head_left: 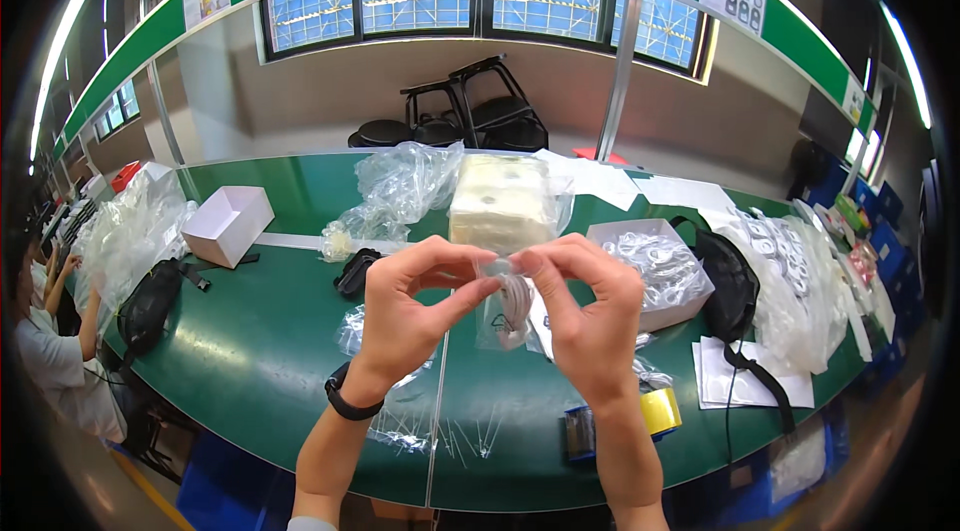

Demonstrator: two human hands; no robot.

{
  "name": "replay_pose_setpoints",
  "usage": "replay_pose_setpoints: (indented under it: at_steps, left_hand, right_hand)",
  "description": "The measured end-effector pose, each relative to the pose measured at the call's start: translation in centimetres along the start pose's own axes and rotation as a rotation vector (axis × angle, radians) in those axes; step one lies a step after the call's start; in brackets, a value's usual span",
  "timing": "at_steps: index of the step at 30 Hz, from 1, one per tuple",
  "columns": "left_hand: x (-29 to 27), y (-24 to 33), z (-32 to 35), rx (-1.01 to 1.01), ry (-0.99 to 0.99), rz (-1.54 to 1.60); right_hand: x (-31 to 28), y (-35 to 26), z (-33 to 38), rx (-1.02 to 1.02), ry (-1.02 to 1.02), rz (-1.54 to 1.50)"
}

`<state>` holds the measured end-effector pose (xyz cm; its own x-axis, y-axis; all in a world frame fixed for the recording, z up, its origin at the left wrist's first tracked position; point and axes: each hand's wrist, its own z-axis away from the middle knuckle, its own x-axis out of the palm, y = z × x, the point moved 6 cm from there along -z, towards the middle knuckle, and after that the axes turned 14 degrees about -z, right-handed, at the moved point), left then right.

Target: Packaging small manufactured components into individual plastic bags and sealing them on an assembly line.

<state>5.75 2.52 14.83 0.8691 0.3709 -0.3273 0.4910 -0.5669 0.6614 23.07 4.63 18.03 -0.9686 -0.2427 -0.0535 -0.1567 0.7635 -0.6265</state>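
Two hands raised over green surface [260, 351]: left hand [415, 301] and right hand [580, 306] each pinch top edge of small clear bag [505, 306], bag hanging between them, long axis vertical. I note equal reach.

Two hands [420, 306], two white boxes [228, 223], two black bags [150, 306].

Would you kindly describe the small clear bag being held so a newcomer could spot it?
Over the middle of the green table, both hands meet. The left hand and right hand pinch the top of a small clear bag holding a coiled white cable, the only bag lifted off the table.
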Motion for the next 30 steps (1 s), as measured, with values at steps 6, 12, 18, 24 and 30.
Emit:
replay_pose_setpoints:
  at_steps: [6, 12, 18, 24, 30]
  left_hand:
    - [0.0, 0.8, 0.5, -0.092, 0.077, 0.074]
    - [0.1, 2.6, 0.9, -0.002, 0.113, -0.138]
    - [0.2, 2.4, 1.0, -0.051, 0.097, 0.087]
    - [-0.1, 2.7, 1.1, -0.035, 0.076, 0.078]
    - [-0.8, 3.4, 1.2, 0.009, -0.007, 0.145]
  right_hand:
    - [-0.8, -1.0, 0.1, -0.071, 0.015, 0.100]
    - [-1.9, -1.5, 0.3, -0.050, 0.061, 0.169]
    - [-1.7, -2.2, 0.3, -0.055, 0.043, 0.130]
    - [-1.3, -2.4, 0.2, -0.110, -0.068, 0.100]
    - [-2.2, -2.2, 0.2, -0.054, -0.276, 0.019]
